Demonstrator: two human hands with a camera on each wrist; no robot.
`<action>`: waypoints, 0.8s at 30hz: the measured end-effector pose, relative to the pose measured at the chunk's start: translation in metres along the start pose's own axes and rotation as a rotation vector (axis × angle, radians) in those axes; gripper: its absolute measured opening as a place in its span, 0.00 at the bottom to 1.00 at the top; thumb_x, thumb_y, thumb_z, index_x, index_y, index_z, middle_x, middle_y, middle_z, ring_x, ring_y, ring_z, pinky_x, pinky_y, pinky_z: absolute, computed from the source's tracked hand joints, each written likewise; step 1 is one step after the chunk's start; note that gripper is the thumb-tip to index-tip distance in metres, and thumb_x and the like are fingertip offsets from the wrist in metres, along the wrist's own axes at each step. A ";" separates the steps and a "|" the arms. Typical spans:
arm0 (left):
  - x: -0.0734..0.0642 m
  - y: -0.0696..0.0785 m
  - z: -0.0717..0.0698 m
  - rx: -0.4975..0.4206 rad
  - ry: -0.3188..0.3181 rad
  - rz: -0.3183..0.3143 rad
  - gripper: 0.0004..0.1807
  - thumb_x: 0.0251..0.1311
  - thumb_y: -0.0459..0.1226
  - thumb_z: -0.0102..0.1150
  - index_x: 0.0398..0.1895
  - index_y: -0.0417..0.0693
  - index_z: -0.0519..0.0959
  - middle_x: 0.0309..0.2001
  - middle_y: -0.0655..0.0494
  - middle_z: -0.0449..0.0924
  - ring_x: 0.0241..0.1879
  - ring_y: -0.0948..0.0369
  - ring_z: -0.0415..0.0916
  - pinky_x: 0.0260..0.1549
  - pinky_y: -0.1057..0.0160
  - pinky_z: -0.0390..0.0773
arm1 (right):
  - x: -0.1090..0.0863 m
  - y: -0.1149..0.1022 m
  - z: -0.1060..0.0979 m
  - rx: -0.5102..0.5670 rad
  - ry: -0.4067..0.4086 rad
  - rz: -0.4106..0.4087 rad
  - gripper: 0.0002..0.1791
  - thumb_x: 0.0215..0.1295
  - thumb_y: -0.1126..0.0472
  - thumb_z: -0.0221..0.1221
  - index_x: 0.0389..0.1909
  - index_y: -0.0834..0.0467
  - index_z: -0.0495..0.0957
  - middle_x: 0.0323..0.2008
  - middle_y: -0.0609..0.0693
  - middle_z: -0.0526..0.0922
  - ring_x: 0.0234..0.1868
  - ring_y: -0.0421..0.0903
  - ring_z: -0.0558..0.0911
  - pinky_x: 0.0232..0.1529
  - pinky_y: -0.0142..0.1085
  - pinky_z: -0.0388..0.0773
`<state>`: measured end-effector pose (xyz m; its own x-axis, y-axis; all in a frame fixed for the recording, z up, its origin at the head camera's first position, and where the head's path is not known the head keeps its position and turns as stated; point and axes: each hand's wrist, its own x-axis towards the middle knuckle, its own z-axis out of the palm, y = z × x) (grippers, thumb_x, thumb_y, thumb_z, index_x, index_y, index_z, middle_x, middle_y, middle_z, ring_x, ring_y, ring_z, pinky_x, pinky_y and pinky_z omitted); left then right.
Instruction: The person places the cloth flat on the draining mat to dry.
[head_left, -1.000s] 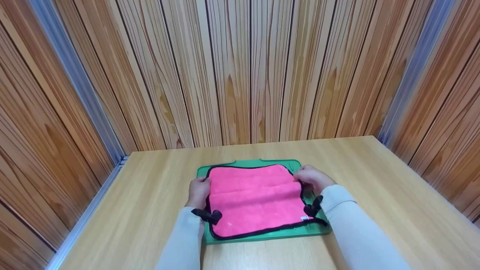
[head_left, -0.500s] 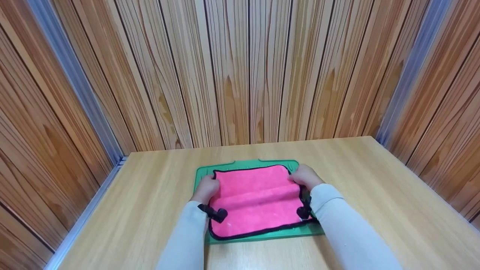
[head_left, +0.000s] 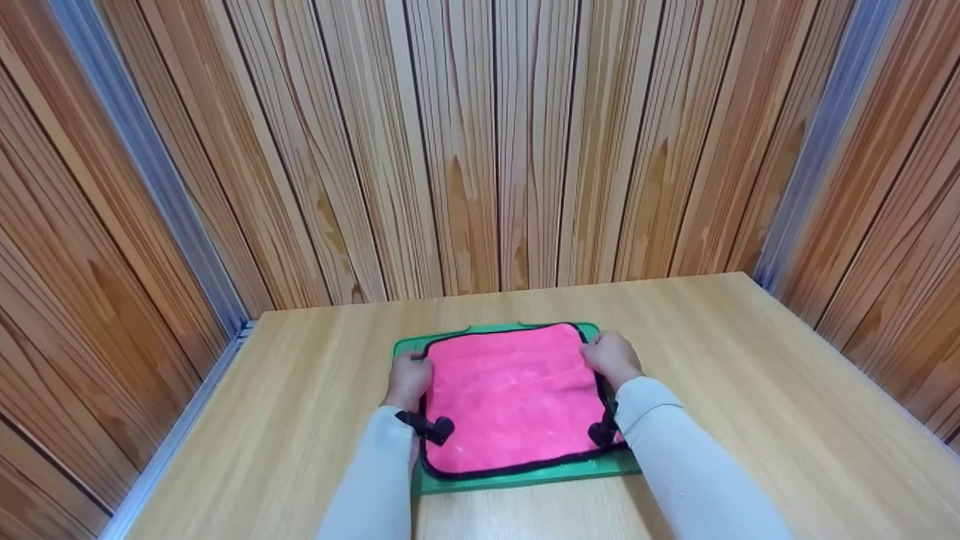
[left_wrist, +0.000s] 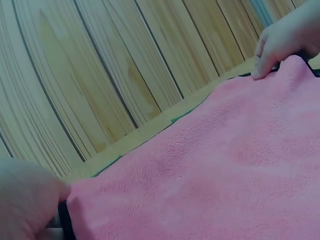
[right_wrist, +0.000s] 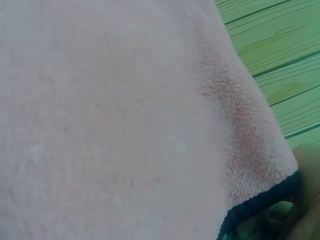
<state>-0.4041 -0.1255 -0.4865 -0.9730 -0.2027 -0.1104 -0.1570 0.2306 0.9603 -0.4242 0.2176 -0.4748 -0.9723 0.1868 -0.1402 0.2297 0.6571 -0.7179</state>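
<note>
A pink plush cloth [head_left: 510, 397] with a black edging lies spread over a green board [head_left: 525, 477], which shows as a rim around it. My left hand [head_left: 409, 379] pinches the cloth's left edge near its far corner. On the opposite side my right hand [head_left: 613, 358] grips the right edge, also toward the far corner. In the left wrist view the right hand [left_wrist: 285, 42] bunches the cloth into a raised fold. Close up in the right wrist view, the cloth [right_wrist: 125, 120] fills most of the picture and its dark edging runs to the fingers.
The board rests on a light wooden table [head_left: 315, 420]. Behind it rises a wood-panelled wall [head_left: 480, 150], with further panelled walls at both sides. A black wrist camera [head_left: 442, 429] hangs over the cloth's left side, and another [head_left: 600, 433] over its right.
The left hand has shifted a little to the right and taken the cloth's edge with it. The right hand has moved slightly left. The crease across the cloth has mostly smoothed out.
</note>
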 end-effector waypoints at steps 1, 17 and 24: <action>0.000 -0.001 0.000 -0.010 -0.014 -0.018 0.26 0.81 0.34 0.48 0.77 0.31 0.73 0.76 0.31 0.74 0.75 0.41 0.75 0.77 0.46 0.78 | 0.000 0.000 0.000 0.001 0.003 -0.003 0.25 0.83 0.53 0.59 0.22 0.50 0.65 0.19 0.42 0.63 0.26 0.43 0.65 0.34 0.36 0.65; -0.060 0.015 -0.031 0.267 -0.264 -0.150 0.43 0.76 0.32 0.56 0.91 0.51 0.55 0.63 0.37 0.81 0.26 0.62 0.67 0.29 0.66 0.71 | -0.055 0.027 -0.025 0.217 -0.296 -0.089 0.28 0.85 0.47 0.61 0.70 0.61 0.66 0.32 0.47 0.72 0.30 0.44 0.73 0.35 0.35 0.77; -0.093 0.012 -0.039 0.390 -0.313 -0.074 0.50 0.70 0.22 0.63 0.92 0.57 0.58 0.64 0.38 0.81 0.21 0.62 0.65 0.24 0.68 0.70 | -0.084 0.048 -0.028 0.180 -0.326 -0.212 0.44 0.79 0.61 0.67 0.86 0.60 0.55 0.30 0.47 0.74 0.29 0.46 0.72 0.33 0.35 0.73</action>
<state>-0.3091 -0.1407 -0.4545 -0.9516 0.0494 -0.3032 -0.2207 0.5768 0.7865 -0.3302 0.2538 -0.4780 -0.9663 -0.1979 -0.1645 0.0409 0.5131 -0.8574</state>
